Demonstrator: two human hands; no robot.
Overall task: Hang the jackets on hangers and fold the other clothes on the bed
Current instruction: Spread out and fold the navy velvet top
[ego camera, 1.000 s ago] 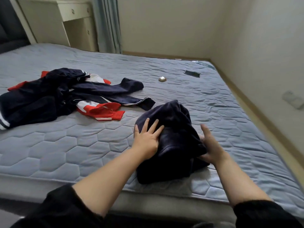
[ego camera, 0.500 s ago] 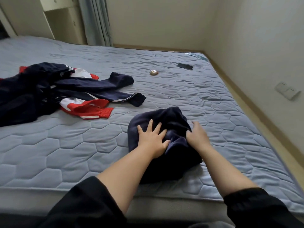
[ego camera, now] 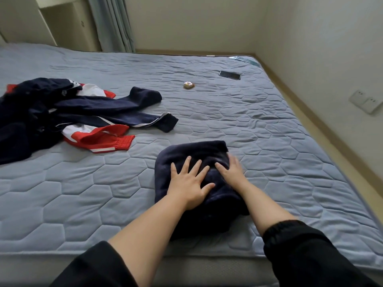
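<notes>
– So, where do the hands lie?
– Both are on the garment [ego camera: 199, 151], a dark navy piece folded into a thick square. The left hand [ego camera: 189, 186] lies flat on top of it, fingers straight and spread, gripping nothing.
– And the right hand [ego camera: 232, 172]?
– Just beside the left, palm down on the same garment, with its fingers reaching toward the far right corner of the fold. It is a little blurred, but the fingers look straight, not curled.
– Where on the bed [ego camera: 269, 141] is the garment?
– Close to the near edge, right of the middle, flat on the grey-blue quilted cover.
– And the other clothes?
– A pile [ego camera: 51, 117] of navy, red and white cloth lies unfolded toward the left edge, well apart from the garment.
– Anything else?
– A phone [ego camera: 230, 75] lies near the far right corner. A small round thing [ego camera: 189, 84] lies between it and the pile; I cannot tell what it is.
</notes>
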